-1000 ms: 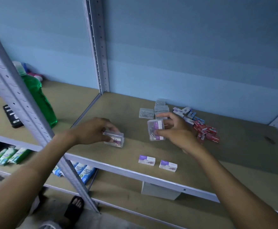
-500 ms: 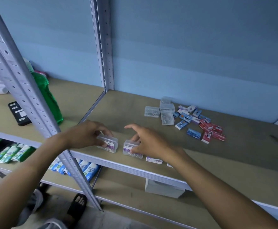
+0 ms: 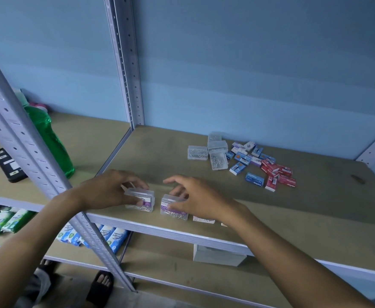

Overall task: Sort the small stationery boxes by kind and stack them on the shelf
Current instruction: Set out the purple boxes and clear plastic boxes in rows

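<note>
Two clear plastic paper-clip boxes with purple labels stand side by side near the shelf's front edge. My left hand (image 3: 110,190) grips the left clear box (image 3: 142,200). My right hand (image 3: 195,197) rests its thumb and fingers on the right clear box (image 3: 172,208). Farther back lie several more clear boxes (image 3: 213,152), then a loose heap of blue staple boxes (image 3: 243,161) and red staple boxes (image 3: 277,174). A small white box (image 3: 203,219) peeks out under my right wrist.
The brown shelf board (image 3: 164,152) has grey metal uprights (image 3: 126,63) at the back and front left. A green bottle (image 3: 50,141) and a black device (image 3: 7,164) sit on the left shelf. Packets (image 3: 6,221) fill the lower shelf.
The right hand brought a clear box from the back pile down to the front edge, beside the left hand's box. Both hands now stay on their boxes.
</note>
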Demonstrator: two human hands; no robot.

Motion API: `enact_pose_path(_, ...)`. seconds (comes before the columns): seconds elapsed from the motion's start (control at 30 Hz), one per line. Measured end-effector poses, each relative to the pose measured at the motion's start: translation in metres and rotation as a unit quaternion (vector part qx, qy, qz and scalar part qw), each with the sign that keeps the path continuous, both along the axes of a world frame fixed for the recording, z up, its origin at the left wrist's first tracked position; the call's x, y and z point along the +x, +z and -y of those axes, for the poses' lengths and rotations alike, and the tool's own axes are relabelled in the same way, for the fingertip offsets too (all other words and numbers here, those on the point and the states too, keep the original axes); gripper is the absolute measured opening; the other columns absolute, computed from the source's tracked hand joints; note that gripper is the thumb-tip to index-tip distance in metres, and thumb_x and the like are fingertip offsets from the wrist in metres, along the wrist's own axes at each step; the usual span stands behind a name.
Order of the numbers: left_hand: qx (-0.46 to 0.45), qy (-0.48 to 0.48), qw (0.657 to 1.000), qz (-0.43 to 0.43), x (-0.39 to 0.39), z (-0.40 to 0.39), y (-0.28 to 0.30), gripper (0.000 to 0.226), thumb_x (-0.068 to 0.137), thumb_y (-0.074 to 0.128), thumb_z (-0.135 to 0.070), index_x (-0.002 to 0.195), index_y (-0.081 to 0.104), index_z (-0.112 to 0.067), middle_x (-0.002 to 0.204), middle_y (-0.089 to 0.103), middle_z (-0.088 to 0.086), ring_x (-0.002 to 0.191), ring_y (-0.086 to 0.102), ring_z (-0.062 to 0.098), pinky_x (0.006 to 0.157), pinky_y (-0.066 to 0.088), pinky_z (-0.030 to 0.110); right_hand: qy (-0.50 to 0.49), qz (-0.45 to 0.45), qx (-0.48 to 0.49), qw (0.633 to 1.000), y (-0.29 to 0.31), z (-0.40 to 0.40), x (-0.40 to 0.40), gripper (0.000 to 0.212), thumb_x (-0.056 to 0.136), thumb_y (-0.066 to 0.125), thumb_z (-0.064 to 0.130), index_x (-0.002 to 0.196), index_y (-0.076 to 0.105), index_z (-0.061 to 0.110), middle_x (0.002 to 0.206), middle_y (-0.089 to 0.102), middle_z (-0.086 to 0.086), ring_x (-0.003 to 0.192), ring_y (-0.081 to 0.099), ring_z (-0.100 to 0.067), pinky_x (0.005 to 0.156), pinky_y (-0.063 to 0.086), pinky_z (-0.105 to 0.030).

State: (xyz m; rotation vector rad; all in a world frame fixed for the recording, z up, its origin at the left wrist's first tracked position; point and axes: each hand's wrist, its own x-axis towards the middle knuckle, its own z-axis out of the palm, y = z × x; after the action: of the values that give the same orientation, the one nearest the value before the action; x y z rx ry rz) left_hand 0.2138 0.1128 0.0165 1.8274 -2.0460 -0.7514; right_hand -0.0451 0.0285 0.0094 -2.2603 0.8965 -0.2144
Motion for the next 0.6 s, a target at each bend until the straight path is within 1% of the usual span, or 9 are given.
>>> enact_pose_path(0.07,-0.008,0.008,1.000,-0.009,-0.004,0.005,0.008,0.035,0.077,0.073,-0.052,0.110,0.068,-0.040,0.106,0.068,-0.023,0.098,0.062,-0.007,0.083,0.052,0.019,-0.021,0.018,-0.001,1.000,0.004,0.007,-0.007,0.053,0.084,0.077,0.045,0.133,0.056,0.042,0.113,0.069,0.015,0.092,0.066,0.002,0.087,0.058,-0.029)
enact_pose_path(0.17,-0.031,0.022,0.999,-0.023,-0.012,0.024,0.017,0.033,0.079,0.071,-0.052,0.108,0.069,-0.035,0.102,0.069,-0.021,0.094,0.063,-0.008,0.082,0.053,0.019,-0.065,0.016,-0.019,0.998,0.009,0.027,-0.023,0.042,0.090,0.069,0.045,0.130,0.057,0.042,0.116,0.066,0.017,0.094,0.065,0.004,0.088,0.056,-0.027)
enact_pose_path(0.23,-0.042,0.026,0.999,-0.019,-0.024,0.045,0.018,0.028,0.081,0.074,-0.045,0.106,0.070,-0.033,0.103,0.068,-0.018,0.092,0.063,-0.006,0.079,0.051,0.014,-0.110,-0.010,-0.037,0.993,0.009,0.047,-0.033,0.039,0.093,0.067,0.038,0.130,0.057,0.040,0.123,0.063,0.013,0.105,0.064,-0.004,0.093,0.054,-0.031)
enact_pose_path(0.3,-0.045,0.039,0.998,-0.012,-0.038,0.073,0.013,0.026,0.082,0.075,-0.034,0.107,0.069,-0.029,0.107,0.068,-0.014,0.096,0.062,0.001,0.076,0.047,0.009,-0.157,-0.055,-0.076,0.983,0.006,0.065,-0.039,0.039,0.094,0.063,0.032,0.133,0.057,0.038,0.134,0.056,0.005,0.124,0.056,-0.016,0.102,0.048,-0.037)
enact_pose_path(0.33,-0.047,0.037,0.998,0.000,-0.046,0.088,0.010,0.028,0.083,0.073,-0.031,0.111,0.068,-0.028,0.112,0.066,-0.011,0.101,0.062,0.006,0.081,0.047,0.012,-0.175,-0.073,-0.098,0.977,0.004,0.072,-0.042,0.040,0.094,0.061,0.030,0.134,0.056,0.037,0.139,0.051,0.002,0.130,0.050,-0.020,0.105,0.046,-0.040)
enact_pose_path(0.4,-0.052,0.013,0.998,0.039,-0.061,0.117,0.002,0.035,0.086,0.068,-0.030,0.121,0.062,-0.028,0.125,0.061,-0.006,0.114,0.057,0.015,0.095,0.047,0.027,-0.194,-0.089,-0.134,0.968,0.000,0.081,-0.046,0.043,0.096,0.057,0.027,0.137,0.053,0.038,0.148,0.040,-0.004,0.138,0.039,-0.028,0.109,0.041,-0.044)
enact_pose_path(0.5,-0.066,-0.020,0.993,0.095,-0.078,0.151,-0.013,0.048,0.089,0.063,-0.027,0.136,0.051,-0.023,0.141,0.050,0.003,0.129,0.048,0.022,0.108,0.038,0.036,-0.193,-0.124,-0.158,0.960,-0.012,0.091,-0.049,0.046,0.100,0.049,0.028,0.144,0.045,0.041,0.161,0.023,-0.007,0.145,0.028,-0.037,0.112,0.037,-0.052)
enact_pose_path(0.53,-0.064,-0.025,0.992,0.102,-0.083,0.160,-0.018,0.052,0.090,0.062,-0.025,0.140,0.048,-0.022,0.145,0.047,0.005,0.132,0.045,0.024,0.111,0.037,0.039,-0.190,-0.135,-0.165,0.958,-0.017,0.093,-0.048,0.045,0.101,0.047,0.029,0.144,0.044,0.042,0.161,0.022,-0.008,0.144,0.027,-0.039,0.112,0.036,-0.054)
enact_pose_path(0.6,-0.046,-0.031,0.991,0.125,-0.091,0.175,-0.029,0.058,0.091,0.058,-0.023,0.146,0.040,-0.020,0.153,0.037,0.007,0.139,0.038,0.027,0.114,0.034,0.044,-0.185,-0.151,-0.180,0.954,-0.028,0.098,-0.045,0.044,0.101,0.045,0.031,0.143,0.046,0.044,0.157,0.028,-0.012,0.141,0.030,-0.043,0.111,0.038,-0.055)
